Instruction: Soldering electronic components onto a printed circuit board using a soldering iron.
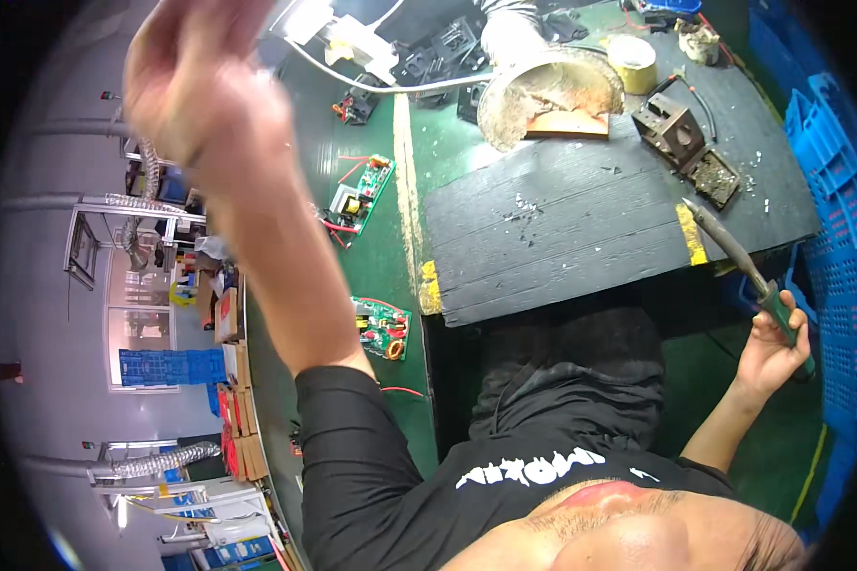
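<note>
**Soldering iron held at the bench edge, left hand raised**

Head view, item by item:

- Right hand (774, 350): closed around the green grip of a soldering iron (733, 252), held low at the right edge of the black work board (581, 238); the tip is angled up over the board's yellow-marked corner.
- Left hand (195, 81): raised close to the camera and blurred; whether it is open or closed cannot be told, and nothing is seen in it.
- Circuit boards (362, 195) (383, 328): laid on the green bench surface, well apart from the iron.
- Handling note: the hot tip is best kept over the board, away from clothing and the blue crates (843, 285), with the grip held firm until a board is brought near.
</note>
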Demonstrator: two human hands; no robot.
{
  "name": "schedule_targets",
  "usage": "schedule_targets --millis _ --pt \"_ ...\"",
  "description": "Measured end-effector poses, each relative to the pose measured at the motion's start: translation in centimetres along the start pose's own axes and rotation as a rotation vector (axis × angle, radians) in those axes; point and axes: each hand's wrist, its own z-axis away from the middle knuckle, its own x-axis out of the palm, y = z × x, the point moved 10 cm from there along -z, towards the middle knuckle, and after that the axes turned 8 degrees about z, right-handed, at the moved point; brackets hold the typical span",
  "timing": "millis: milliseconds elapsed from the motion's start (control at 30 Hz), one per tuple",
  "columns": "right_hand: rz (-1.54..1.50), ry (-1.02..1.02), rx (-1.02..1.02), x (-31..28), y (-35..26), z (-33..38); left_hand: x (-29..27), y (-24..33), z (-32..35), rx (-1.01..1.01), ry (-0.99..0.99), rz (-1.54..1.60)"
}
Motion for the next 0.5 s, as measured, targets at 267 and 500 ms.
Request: schedule_targets --millis 267,500 --pt "0.057 0.112 -0.137 -4.2 -4.9 1.6 21.7 -11.7 12.7 -0.104 -0.893 -0.422" --pt "0.075 0.273 -0.234 -8.9 -8.5 4.0 18.4 -12.3 24.6 -0.123 -0.84 -0.504"
